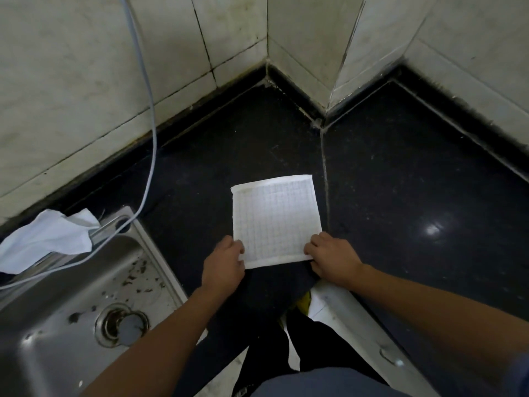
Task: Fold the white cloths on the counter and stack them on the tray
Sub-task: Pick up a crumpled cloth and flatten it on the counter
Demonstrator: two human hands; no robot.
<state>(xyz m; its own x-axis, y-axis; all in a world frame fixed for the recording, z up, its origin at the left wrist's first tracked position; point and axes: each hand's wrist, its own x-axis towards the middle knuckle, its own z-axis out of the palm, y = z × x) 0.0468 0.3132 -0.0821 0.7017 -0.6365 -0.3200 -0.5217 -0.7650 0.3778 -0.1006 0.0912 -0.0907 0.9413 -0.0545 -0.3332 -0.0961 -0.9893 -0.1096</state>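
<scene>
A white cloth (275,219) with a fine grid pattern lies flat and square on the black counter (400,179), near its front edge. My left hand (224,262) pinches the cloth's near left corner. My right hand (329,260) pinches the near right corner. A second white cloth (47,239) lies crumpled over the back left rim of the steel sink (71,333). No tray shows in this view.
The sink fills the lower left, with dark debris around its drain (123,323). A grey cable (150,116) hangs down the tiled wall into the sink. Tiled walls (300,38) meet in a corner behind the counter. A white cabinet edge (357,325) runs below my right hand.
</scene>
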